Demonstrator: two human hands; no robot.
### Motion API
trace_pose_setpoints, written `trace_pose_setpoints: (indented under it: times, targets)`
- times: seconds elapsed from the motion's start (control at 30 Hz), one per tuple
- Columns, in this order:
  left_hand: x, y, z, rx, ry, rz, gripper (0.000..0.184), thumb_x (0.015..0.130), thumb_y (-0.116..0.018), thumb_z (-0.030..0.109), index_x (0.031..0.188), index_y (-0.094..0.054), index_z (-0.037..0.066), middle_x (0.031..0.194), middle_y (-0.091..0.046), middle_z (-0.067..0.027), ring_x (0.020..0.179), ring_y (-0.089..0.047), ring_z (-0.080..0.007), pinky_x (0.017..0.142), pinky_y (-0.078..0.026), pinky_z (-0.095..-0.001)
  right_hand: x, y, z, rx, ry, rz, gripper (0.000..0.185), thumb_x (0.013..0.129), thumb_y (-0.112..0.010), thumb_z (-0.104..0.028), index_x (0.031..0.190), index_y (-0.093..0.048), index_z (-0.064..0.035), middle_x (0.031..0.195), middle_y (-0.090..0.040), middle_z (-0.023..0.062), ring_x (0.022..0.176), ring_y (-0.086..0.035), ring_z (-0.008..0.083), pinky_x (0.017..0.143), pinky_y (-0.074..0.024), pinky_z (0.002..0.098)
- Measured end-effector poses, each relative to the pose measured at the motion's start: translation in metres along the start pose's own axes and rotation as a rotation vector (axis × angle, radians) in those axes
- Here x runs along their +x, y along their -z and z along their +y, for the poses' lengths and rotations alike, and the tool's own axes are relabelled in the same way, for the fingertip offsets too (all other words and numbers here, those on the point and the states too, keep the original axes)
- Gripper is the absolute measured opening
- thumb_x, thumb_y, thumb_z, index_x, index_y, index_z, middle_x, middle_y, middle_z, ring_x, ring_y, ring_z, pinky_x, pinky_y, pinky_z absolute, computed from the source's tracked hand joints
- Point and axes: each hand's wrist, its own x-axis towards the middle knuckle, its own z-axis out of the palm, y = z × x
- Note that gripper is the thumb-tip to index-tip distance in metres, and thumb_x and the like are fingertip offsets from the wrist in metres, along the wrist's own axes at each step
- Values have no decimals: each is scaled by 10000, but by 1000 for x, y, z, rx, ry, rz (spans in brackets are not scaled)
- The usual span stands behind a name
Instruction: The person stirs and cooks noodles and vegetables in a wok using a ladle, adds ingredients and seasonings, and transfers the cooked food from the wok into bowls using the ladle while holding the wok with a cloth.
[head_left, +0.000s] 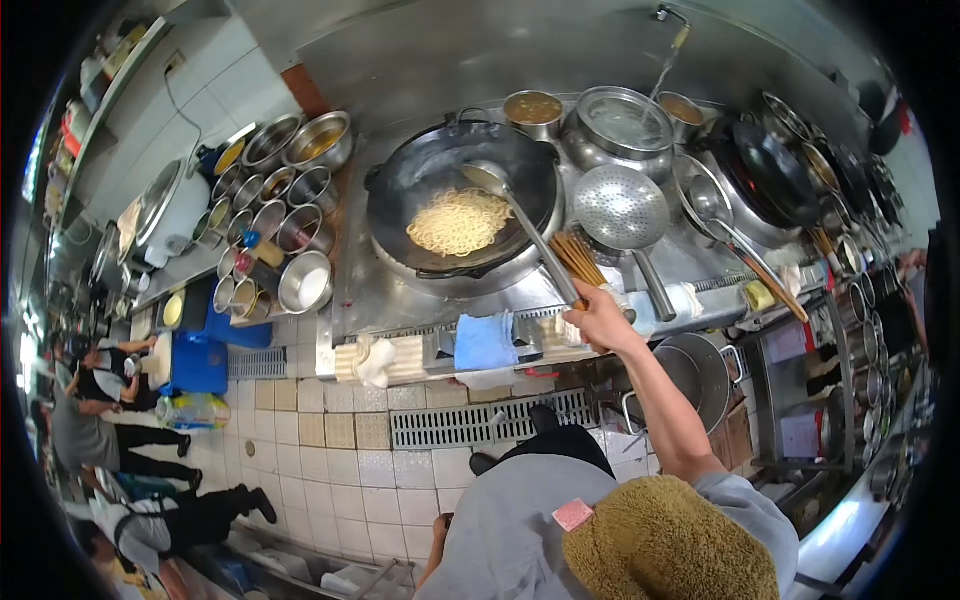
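The right hand (598, 318) is closed around the handle of a ladle (540, 250), whose bowl sits in the wok (400, 170) at the noodles' (460, 222) far edge. Right of the wok lie a bamboo brush (577, 258) and a perforated skimmer (620, 207); nearer the person than the wok hangs a blue cloth (485, 342). The left hand (441, 526) is low, well apart from the wok; its grip I cannot tell.

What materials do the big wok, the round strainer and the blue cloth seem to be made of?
Wok: dark metal, likely iron or carbon steel, judging by its blackened surface.
Strainer: silvery metal, probably stainless steel; it looks shiny, with many small holes.
Blue cloth: soft fabric, matte and creased; cotton or synthetic, I cannot tell.
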Motion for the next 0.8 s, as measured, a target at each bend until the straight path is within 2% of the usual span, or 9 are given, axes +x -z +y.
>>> trace_pose_setpoints:
  times: [0.07, 0.17, 0.23, 0.37, 0.47, 0.57, 0.63, 0.73, 0.8]
  targets:
    - [12, 1, -16, 15, -59, -13, 195, 839, -609, 113, 968, -677, -18, 763, -687, -125, 612, -634, -187, 535, -501, -298, -2, -6, 1, 56, -55, 2, 556, 841, -622, -42, 1371, -452, -28, 614, -502, -7, 438, -468, 91, 393, -362, 256]
    - [22, 14, 1, -23, -87, -25, 189, 847, -609, 125, 962, -676, -9, 757, -685, -128, 613, -638, -190, 529, -501, -296, -14, 5, -6, 212, -122, -57, 590, 845, -620, -36, 1396, -413, -3, 608, -484, -10, 433, -455, 82, 382, -347, 253]
    - [5, 34, 61, -78, -35, -44, 167, 851, -602, 126, 940, -664, 0, 732, -674, -117, 589, -637, -195, 498, -493, -299, -20, 14, 7, 298, -103, -95, 625, 841, -621, -30, 1420, -388, -3, 600, -472, -16, 429, -445, 75, 373, -343, 252]
    - [1, 54, 126, -171, 64, -37, 192, 851, -609, 135, 987, -617, -1, 713, -648, -97, 580, -650, -189, 461, -495, -296, -43, 16, 35, -33, 59, 167, 630, 835, -616, -2, 1425, -394, -21, 609, -483, -18, 431, -445, 64, 378, -352, 242]
    - [12, 53, 121, -177, 105, -41, 252, 845, -618, 148, 1046, -593, -4, 725, -646, -97, 595, -659, -183, 466, -504, -291, -69, 33, 8, 167, -145, 158, 643, 843, -616, -20, 1437, -369, -9, 640, -509, 3, 436, -444, 78, 372, -344, 256]
    - [-3, 56, 137, -124, 107, -49, 256, 834, -628, 147, 1047, -607, 6, 731, -652, -99, 617, -664, -195, 488, -512, -303, -86, 29, 20, 228, -76, 246, 658, 845, -602, -5, 1449, -339, 1, 645, -508, -7, 448, -447, 62, 393, -364, 239]
    - [-5, 54, 125, -80, 116, -79, 259, 826, -635, 163, 1040, -637, 16, 757, -672, -114, 663, -676, -215, 544, -532, -328, -98, 25, 15, 233, -37, 304, 675, 842, -599, 6, 1457, -320, 1, 617, -493, -16, 445, -445, 56, 398, -368, 229]
    - [38, 22, -3, 92, -14, -90, 265, 809, -644, 208, 1011, -690, 42, 823, -701, -135, 760, -683, -242, 667, -539, -353, -119, 30, 3, 166, -89, 195, 674, 840, -594, 16, 1457, -321, 2, 636, -502, -15, 454, -453, 54, 408, -375, 225]
    - [74, 2, -81, 121, -4, -169, 265, 812, -636, 240, 993, -710, 60, 851, -708, -131, 818, -678, -250, 735, -524, -352, -124, 29, -8, 132, -109, 110, 640, 842, -596, 16, 1435, -357, 12, 633, -484, -25, 453, -441, 54, 407, -369, 227]
